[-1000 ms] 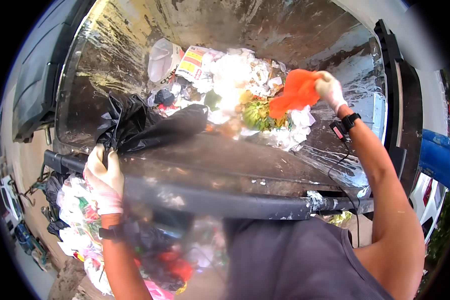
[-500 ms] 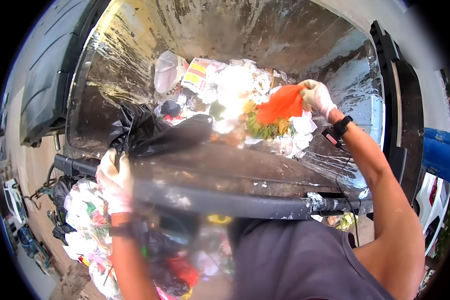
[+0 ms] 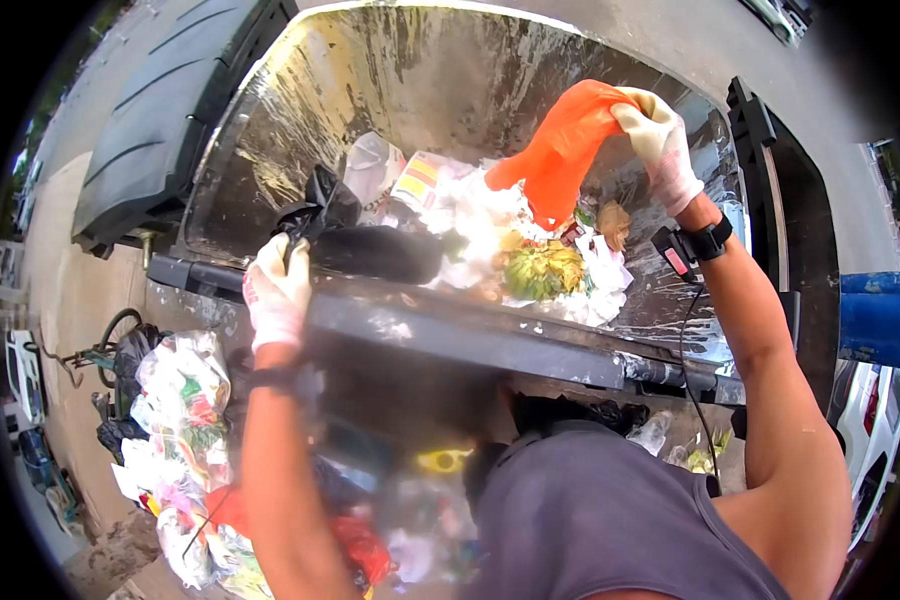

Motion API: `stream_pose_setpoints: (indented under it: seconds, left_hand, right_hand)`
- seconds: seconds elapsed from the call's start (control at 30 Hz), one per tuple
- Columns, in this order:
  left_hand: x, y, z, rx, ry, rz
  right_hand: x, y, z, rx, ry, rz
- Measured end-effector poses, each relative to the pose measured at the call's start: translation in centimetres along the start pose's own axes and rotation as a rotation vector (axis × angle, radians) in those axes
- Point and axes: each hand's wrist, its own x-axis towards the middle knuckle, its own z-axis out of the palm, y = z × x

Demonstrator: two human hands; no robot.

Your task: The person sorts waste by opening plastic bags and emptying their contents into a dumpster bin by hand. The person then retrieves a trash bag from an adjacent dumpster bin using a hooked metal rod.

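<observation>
My right hand (image 3: 660, 150), in a pale glove, pinches the top of an orange plastic bag (image 3: 562, 150), which hangs above the rubbish inside a large dumpster (image 3: 440, 60). Gloved too, my left hand (image 3: 282, 280) is closed on a black plastic bag (image 3: 370, 250) at the dumpster's front edge. Beneath the orange bag lie white bags (image 3: 470, 215) and yellow-green leafy waste (image 3: 545, 272). A clear plastic container (image 3: 373, 165) rests against the heap at its left.
The dumpster's dark front bar (image 3: 470, 335) runs across before my body. Filled rubbish bags (image 3: 185, 400) are piled on the ground at the left, near a bicycle (image 3: 120, 345). A dark lid (image 3: 170, 120) stands at the left and a blue barrel (image 3: 872, 318) at the right.
The orange bag has been raised by my right hand and now hangs longer. The view has shifted, showing more ground beyond the dumpster. My left hand keeps its hold on the black bag.
</observation>
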Motion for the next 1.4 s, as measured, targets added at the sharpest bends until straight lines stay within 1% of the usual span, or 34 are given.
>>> stream_pose_setpoints:
  seconds: [0.03,0.07,0.1,0.13,0.17,0.2,0.23,0.27,0.3,0.33,0.4,0.43,0.47,0.5,0.53,0.6,0.63,0.67,0.7,0.73,0.77,0.8,0.83,0.9,0.97,1.03,1.07,1.1,1.13,1.2,1.27,1.33,1.37,1.4]
  left_hand:
    - [0.1,0.7,-0.8,-0.057,-0.020,-0.035]
    - [-0.1,0.8,-1.0,-0.133,0.065,-0.068]
    - [-0.1,0.8,-1.2,-0.259,0.106,-0.125]
    - [-0.3,0.9,-1.9,-0.382,0.150,-0.183]
    - [-0.9,2.9,-3.8,-0.669,0.211,-0.265]
    - [-1.5,4.4,-6.3,-0.706,0.229,-0.281]
    - [-2.3,3.9,-7.2,-0.790,0.264,-0.277]
    - [-2.9,3.4,-8.1,-0.876,0.295,-0.262]
    - [-3.7,2.1,-8.6,-0.951,0.290,-0.308]
    - [-5.0,4.3,-10.8,-1.055,0.392,-0.380]
    - [-7.8,2.2,-12.5,-1.153,0.481,-0.388]
    - [-9.6,0.2,-13.2,-0.944,0.508,-0.271]
    - [-11.2,1.3,-15.5,-1.106,0.534,-0.405]
    - [-13.6,0.1,-16.7,-0.481,0.542,-0.229]
    - [-15.7,-1.6,-18.2,0.145,0.505,-0.061]
    - [-19.6,-2.8,-21.5,-0.513,0.582,-0.208]
    - [-21.6,-3.4,-23.1,-0.825,0.673,-0.268]
    - [-24.1,-4.2,-24.9,-1.269,0.721,-0.216]
    - [-27.2,-6.1,-26.0,-1.382,0.804,-0.162]
    - [-30.5,-7.3,-27.3,-1.399,0.873,-0.171]
    - [-33.8,-8.4,-28.7,-1.421,0.902,-0.185]
    - [-37.4,-9.7,-30.0,-1.446,0.929,-0.195]
    - [-41.1,-10.9,-31.3,-1.395,0.883,-0.129]
    - [-47.8,-11.1,-32.2,-1.316,1.008,-0.219]
    - [-54.7,-10.3,-32.9,-1.219,1.108,-0.337]
    - [-61.5,-8.5,-33.3,-1.195,1.237,-0.448]
    - [-64.6,-7.1,-33.7,-1.180,1.311,-0.494]
    - [-67.0,-5.2,-34.2,-1.159,1.371,-0.523]
    - [-69.8,-3.6,-34.6,-1.105,1.396,-0.515]
    - [-76.0,0.8,-35.1,-0.988,1.448,-0.525]
    - [-79.9,6.3,-35.6,-0.787,1.632,-0.702]
    - [-83.6,12.3,-36.8,-0.602,1.794,-0.857]
    - [-85.1,15.4,-37.2,-0.524,1.838,-0.909]
    - [-88.5,18.5,-37.0,-0.485,1.870,-0.918]
  right_hand:
    - [-0.6,-1.3,0.9,-0.098,-0.028,0.009]
    - [-1.2,-2.3,1.6,-0.198,-0.056,0.024]
    - [-1.0,-1.2,1.7,-0.276,-0.242,0.146]
    - [-1.8,-2.6,2.8,-0.201,-0.229,0.197]
    - [-1.9,-3.4,3.4,-0.122,-0.174,0.125]
    - [-2.1,-4.1,4.0,-0.040,-0.127,0.057]
    - [-2.5,-6.1,4.5,-0.139,-0.129,-0.037]
    - [-2.8,-7.1,5.4,-0.148,-0.134,-0.009]
    - [-3.0,-7.6,6.1,-0.119,-0.173,0.016]
    - [-3.3,-8.2,6.9,-0.088,-0.215,0.037]
    - [-4.7,-11.1,8.8,0.076,-0.209,0.020]
    - [-5.4,-12.5,9.4,0.153,-0.208,0.019]
    - [-5.5,-13.3,9.5,0.089,-0.248,0.000]
    - [-6.0,-14.3,10.1,0.137,-0.255,-0.009]
    - [-6.6,-15.4,10.8,0.187,-0.266,-0.016]
    - [-7.6,-17.4,11.8,0.127,-0.283,-0.184]
    - [-8.4,-18.6,12.3,0.137,-0.265,-0.205]
    - [-9.4,-20.1,12.9,0.156,-0.259,-0.207]
    - [-10.8,-21.6,13.7,0.257,-0.276,-0.174]
    - [-12.4,-23.0,13.9,0.078,-0.322,-0.390]
    - [-14.0,-24.3,14.8,0.156,-0.336,-0.354]
    - [-15.5,-24.9,15.5,0.131,-0.400,-0.444]
    - [-17.1,-25.4,16.2,0.111,-0.463,-0.534]
    - [-20.5,-26.6,18.3,-0.132,-0.526,-0.782]
    - [-24.4,-28.2,21.1,-0.453,-0.527,-1.124]
    - [-28.2,-29.5,23.7,-0.265,-0.701,-1.205]
    - [-31.5,-31.1,25.0,-0.031,-0.910,-0.749]
    - [-34.8,-32.7,26.2,0.250,-0.951,-0.276]
    - [-37.4,-33.5,27.2,0.290,-1.059,-0.342]
    - [-43.0,-35.2,28.2,0.367,-1.308,-0.212]
    - [-47.0,-34.3,29.8,0.498,-1.676,-0.357]
    - [-52.9,-34.9,30.2,0.649,-1.825,-0.526]
    - [-55.9,-35.4,30.3,0.710,-1.900,-0.607]
    - [-58.6,-35.9,29.8,0.734,-1.970,-0.702]
